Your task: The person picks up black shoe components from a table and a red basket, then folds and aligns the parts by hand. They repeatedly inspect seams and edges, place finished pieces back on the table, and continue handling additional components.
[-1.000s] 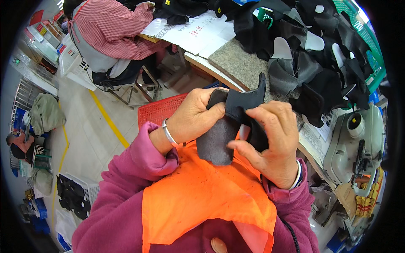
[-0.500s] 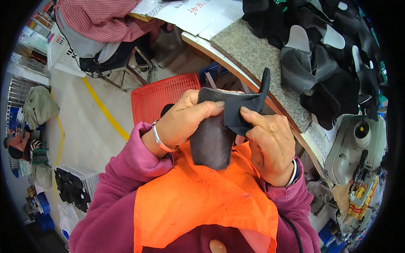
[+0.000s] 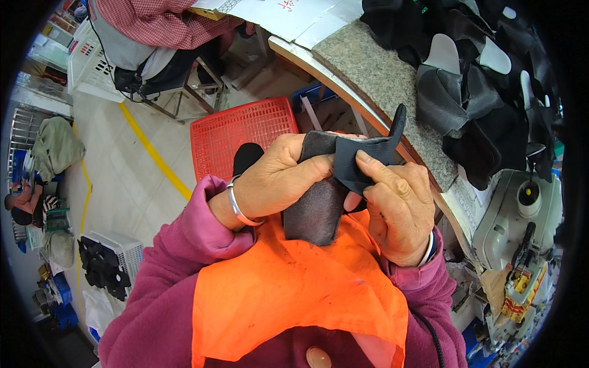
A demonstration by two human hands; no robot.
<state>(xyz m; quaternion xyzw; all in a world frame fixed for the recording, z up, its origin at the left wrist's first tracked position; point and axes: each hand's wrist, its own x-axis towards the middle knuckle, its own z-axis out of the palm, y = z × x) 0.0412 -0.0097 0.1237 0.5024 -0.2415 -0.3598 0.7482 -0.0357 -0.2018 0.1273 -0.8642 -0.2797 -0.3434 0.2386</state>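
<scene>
In front of my chest I hold a dark fabric piece (image 3: 311,214) with a smooth, slightly shiny lower panel hanging down over an orange apron (image 3: 294,288). My left hand (image 3: 270,178) is closed on its left side, the thumb pressed at the edge of a black flap (image 3: 363,153) folded across the front. Against that flap my right hand (image 3: 399,205) pinches with thumb and fingers. A narrow black tab (image 3: 399,121) sticks up from the piece at the upper right. Some fingers are hidden behind the fabric.
A red plastic basket (image 3: 239,129) stands beyond my left hand. On the stone-topped table (image 3: 362,64) at the right lies a heap of dark fabric pieces (image 3: 469,116), some with light tips. A grey-green sewing machine (image 3: 500,214) is at the right. Another person's checked sleeve (image 3: 147,24) shows at the upper left.
Both hands and the fabric piece have shifted slightly right in the view. My left thumb now sits against the flap's edge, and the right fingers lie further over the flap.
</scene>
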